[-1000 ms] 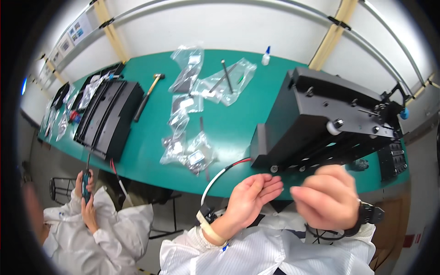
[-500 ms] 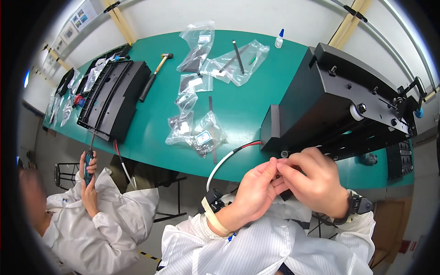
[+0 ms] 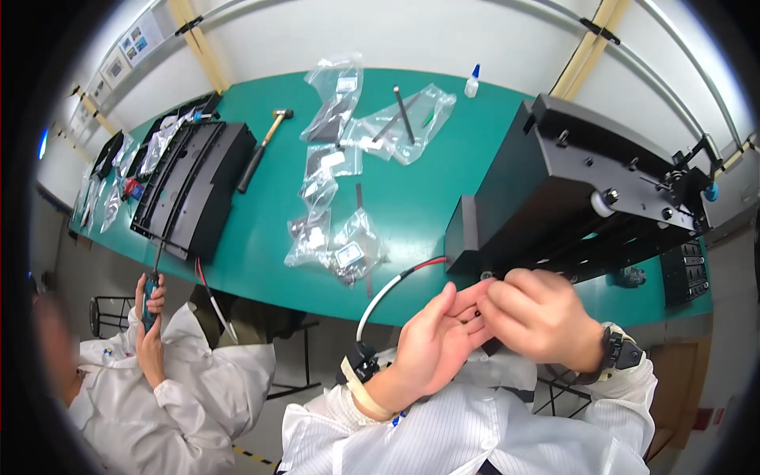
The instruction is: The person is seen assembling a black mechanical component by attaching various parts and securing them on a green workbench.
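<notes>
Close together in front of the big black metal housing (image 3: 507, 186) are both my hands. My left hand (image 3: 431, 344) is palm up, thumb raised and fingers stretched toward the right hand. A tiny dark speck (image 3: 477, 313) shows by its fingers; its kind is too small to tell. My right hand (image 3: 538, 317) pinches thumb and forefinger together just over the left fingertips; whatever is in the pinch is hidden. Beside them, a white cable (image 3: 378, 294) with red and black wires runs from the housing's lower left corner down to my left wrist.
Clear plastic bags (image 3: 348, 249) with labels cover the middle of the green table (image 3: 261, 237). A hammer (image 3: 265, 150) and a small blue-capped bottle (image 3: 473, 81) lie farther off. At left, a co-worker holds a screwdriver (image 3: 150, 297) at another black frame (image 3: 190, 182).
My left thumb has come away from the right fingertips and the left palm has opened up. The right hand keeps its pinch. The whole view has shifted slightly.
</notes>
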The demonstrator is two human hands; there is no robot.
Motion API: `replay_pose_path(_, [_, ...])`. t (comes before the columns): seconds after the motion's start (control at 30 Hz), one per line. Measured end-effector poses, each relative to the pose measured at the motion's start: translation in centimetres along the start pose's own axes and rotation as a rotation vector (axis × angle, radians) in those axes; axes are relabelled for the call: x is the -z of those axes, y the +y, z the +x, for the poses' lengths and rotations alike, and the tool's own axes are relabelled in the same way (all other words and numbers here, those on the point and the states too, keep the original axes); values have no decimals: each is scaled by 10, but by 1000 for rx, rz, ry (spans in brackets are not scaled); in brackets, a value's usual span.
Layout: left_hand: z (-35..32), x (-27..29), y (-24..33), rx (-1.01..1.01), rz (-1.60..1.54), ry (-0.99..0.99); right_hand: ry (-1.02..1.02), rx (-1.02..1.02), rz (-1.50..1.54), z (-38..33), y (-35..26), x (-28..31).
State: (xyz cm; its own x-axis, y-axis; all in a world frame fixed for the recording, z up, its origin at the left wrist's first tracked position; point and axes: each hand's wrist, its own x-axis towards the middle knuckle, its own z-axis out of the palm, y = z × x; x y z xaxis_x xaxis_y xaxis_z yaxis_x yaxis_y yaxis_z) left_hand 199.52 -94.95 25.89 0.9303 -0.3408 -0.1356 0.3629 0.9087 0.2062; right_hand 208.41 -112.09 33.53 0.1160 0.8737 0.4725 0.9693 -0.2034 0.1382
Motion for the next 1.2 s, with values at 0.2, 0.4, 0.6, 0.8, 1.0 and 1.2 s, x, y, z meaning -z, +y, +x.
replay_pose_path(0.2, [-2,7,-2,-72,142,68,266,-20,-43,32,0,53])
replay_pose_path(0.4, [-1,14,-6,-110,137,157,417,-223,-257,80,38,96])
replay_pose_path(0.6, [0,23,-7,-133,159,150,362,-299,-195,94,59,94])
replay_pose_path(0.8, [-3,22,-6,-159,207,159,270,-295,-167,94,60,103])
replay_pose_path(1.0, [-3,20,-2,-148,219,150,389,-295,-112,84,55,104])
replay_pose_path(1.2, [-9,2,6,-131,229,24,41,-132,98,59,-4,83])
